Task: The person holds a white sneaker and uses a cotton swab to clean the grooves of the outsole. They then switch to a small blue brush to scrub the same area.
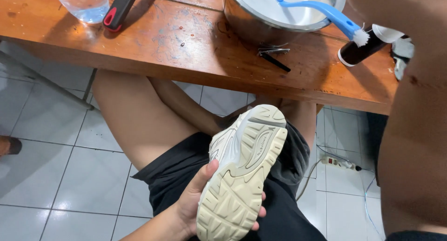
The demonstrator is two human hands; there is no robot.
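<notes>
A cream-white sneaker [242,171] with a chunky rubber sole, grooved and lugged and slightly yellowed, is turned sole-up above the lap, below the front edge of the table. The left hand [193,206] grasps it from beneath at the heel end: the thumb lies along the left rim of the sole and fingertips curl out past its right rim, so the hand is closed around the shoe. The right hand is out of sight; only a bare forearm [409,129] fills the right edge of the view, so its grip cannot be told.

The wooden table [186,45] is orange-brown, glossy, scratched and stained. Near its back edge sits a round steel basin [260,15] with a blue plastic brush [326,10] resting on its rim, white bristles hanging over. Beside that, near the right corner, lies a dark bottle [363,48] with a white cap. A metal clip [274,52] lies in front of the basin. At the back left corner stand a clear plastic bottle [84,3] and a black-and-red handle [118,10].
</notes>
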